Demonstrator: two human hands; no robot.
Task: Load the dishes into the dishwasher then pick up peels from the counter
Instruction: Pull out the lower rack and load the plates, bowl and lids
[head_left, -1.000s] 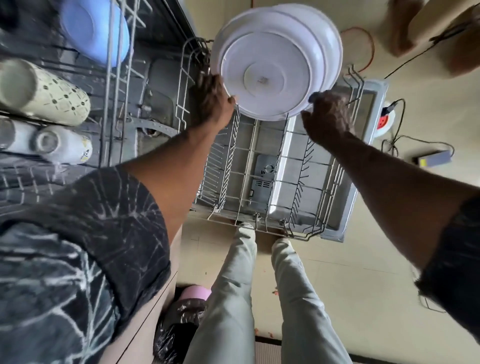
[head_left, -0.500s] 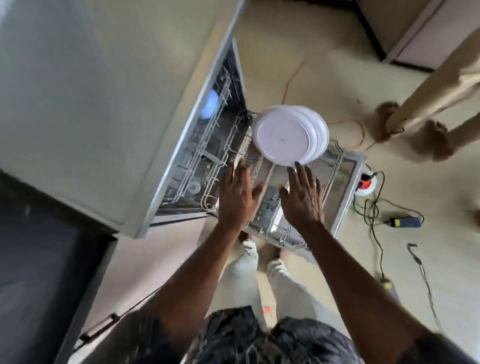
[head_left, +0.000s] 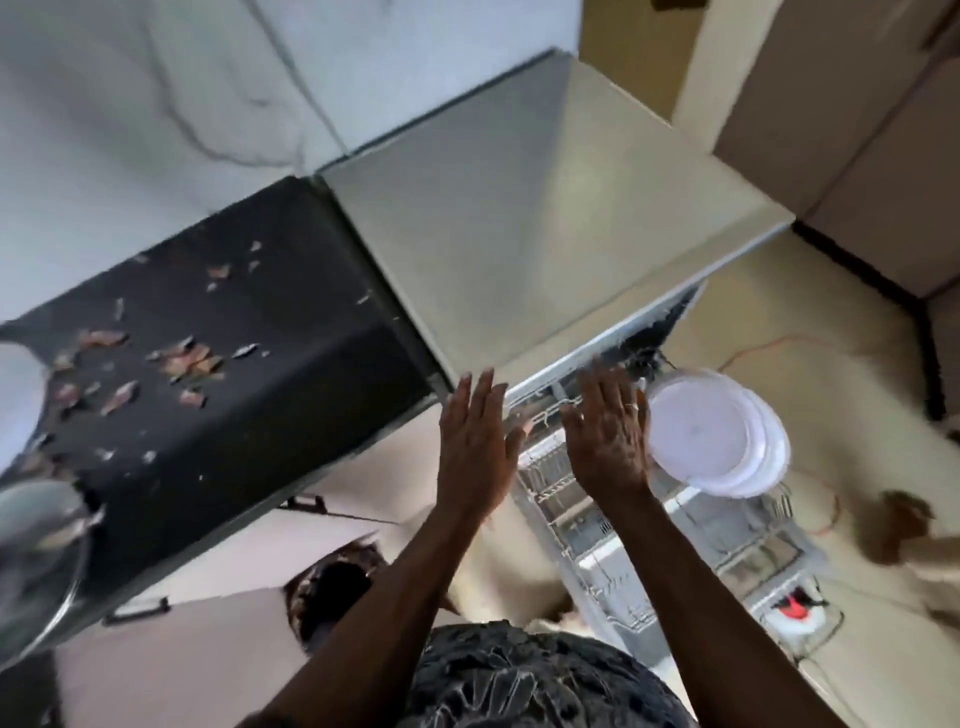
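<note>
White plates (head_left: 711, 431) on edge in rack (head_left: 566, 525), left hand (head_left: 475, 447), right hand (head_left: 608, 441), grips apart

Your left hand (head_left: 474, 447) and right hand (head_left: 608, 436) are flat, holding nothing. White plates (head_left: 711, 431) stand in rack (head_left: 675, 525). Peels (head_left: 182, 358) scattered on black counter (head_left: 291, 322)

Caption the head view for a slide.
Open left hand and right hand above the dishwasher rack holding white plates; peels litter the black counter.
</note>
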